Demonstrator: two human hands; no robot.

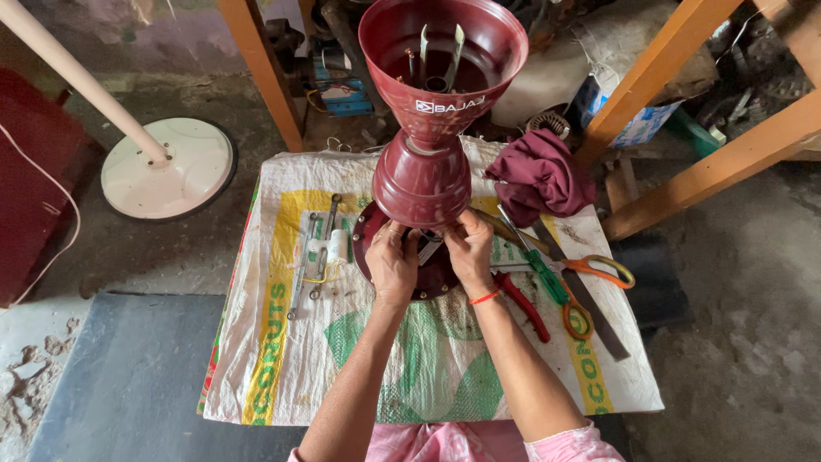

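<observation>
I am looking down at a rough grey concrete floor (753, 342), dusty and cracked in daylight. A woven plastic sack (410, 368) is spread flat as my work mat. Left of the sack stands a round cream fan base (184, 175) with a pale pole (77, 77) rising from it, and beyond that a dark red panel (26, 188). A dark grey mat (128, 376) lies at the sack's near left corner. Orange wooden legs (676, 60) of a bench rise behind the sack, with cluttered parts and a cardboard box (637, 120) beneath.
</observation>
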